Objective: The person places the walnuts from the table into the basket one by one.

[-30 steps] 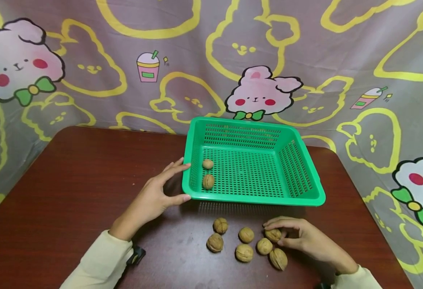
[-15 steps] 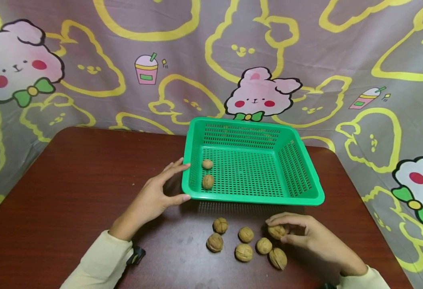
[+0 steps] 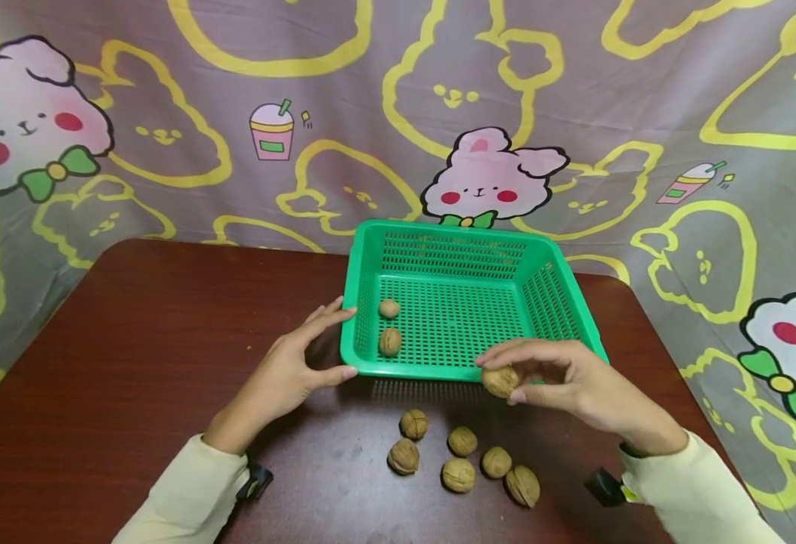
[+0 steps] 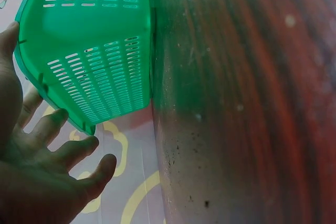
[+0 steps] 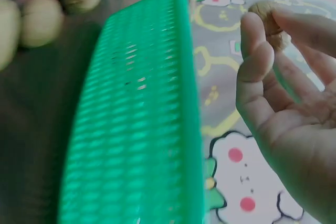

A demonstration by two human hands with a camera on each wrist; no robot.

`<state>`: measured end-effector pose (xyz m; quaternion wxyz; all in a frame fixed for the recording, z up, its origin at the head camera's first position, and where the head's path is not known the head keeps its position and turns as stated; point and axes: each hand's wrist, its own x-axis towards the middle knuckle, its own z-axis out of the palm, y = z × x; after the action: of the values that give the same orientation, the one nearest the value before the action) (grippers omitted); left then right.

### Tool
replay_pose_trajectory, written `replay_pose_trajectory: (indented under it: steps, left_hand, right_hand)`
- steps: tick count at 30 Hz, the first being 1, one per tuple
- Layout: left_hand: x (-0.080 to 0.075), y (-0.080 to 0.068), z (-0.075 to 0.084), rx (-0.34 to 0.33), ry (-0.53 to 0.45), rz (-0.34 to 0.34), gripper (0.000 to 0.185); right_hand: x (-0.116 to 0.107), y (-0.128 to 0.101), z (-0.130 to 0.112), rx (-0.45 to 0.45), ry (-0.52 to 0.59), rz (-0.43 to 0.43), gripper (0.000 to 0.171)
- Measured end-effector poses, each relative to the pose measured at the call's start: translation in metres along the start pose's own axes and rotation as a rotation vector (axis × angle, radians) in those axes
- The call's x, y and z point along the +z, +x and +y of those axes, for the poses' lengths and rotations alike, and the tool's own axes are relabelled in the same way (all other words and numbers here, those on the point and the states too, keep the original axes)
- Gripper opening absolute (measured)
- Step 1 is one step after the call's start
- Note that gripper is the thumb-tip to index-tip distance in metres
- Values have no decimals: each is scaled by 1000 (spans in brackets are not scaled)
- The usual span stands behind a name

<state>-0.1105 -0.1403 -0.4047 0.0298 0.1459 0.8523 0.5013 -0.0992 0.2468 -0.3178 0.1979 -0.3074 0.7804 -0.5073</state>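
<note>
Dark red-brown wood-grain table, rounded corners, a few pale specks on it. Behind and around it hangs a mauve cloth backdrop printed with yellow bunny outlines, pink bunny faces with green bows, and small drink cups; no readable writing or brand anywhere.

Counts: one green perforated plastic basket on the table. Two walnuts inside it, near its left wall: one further back, one nearer the front. Five loose walnuts lie on the table in front of the basket, in a rough cluster, some just beside each other. One more walnut is off the table, in the air at the basket's front rim.

Right hand pinches that walnut between thumb and curled fingertips; right wrist view shows the nut at the fingertips beside the basket's outer wall. Left hand rests at the basket's front-left corner, fingers straight and spread, thumb tip and index tip touching the rim; left wrist view shows the relaxed fingers against the corner. Both arms in cream sleeves, a dark strap at each wrist.
</note>
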Motion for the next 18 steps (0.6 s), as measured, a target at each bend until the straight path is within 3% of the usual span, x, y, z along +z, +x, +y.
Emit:
replay_pose_trajectory:
  steps: [7,12,18]
  left_hand:
    - [-1,-1,0,7,8,6,82]
    - [-1,0,-1,22,11,10,81]
    - [1,0,-1,30,13,12,81]
  right_hand:
    - [-17,68,-16,173,83,101,38]
    - [-29,117,-8,180,158,172,38]
    - [-41,162,16,212,226,195,42]
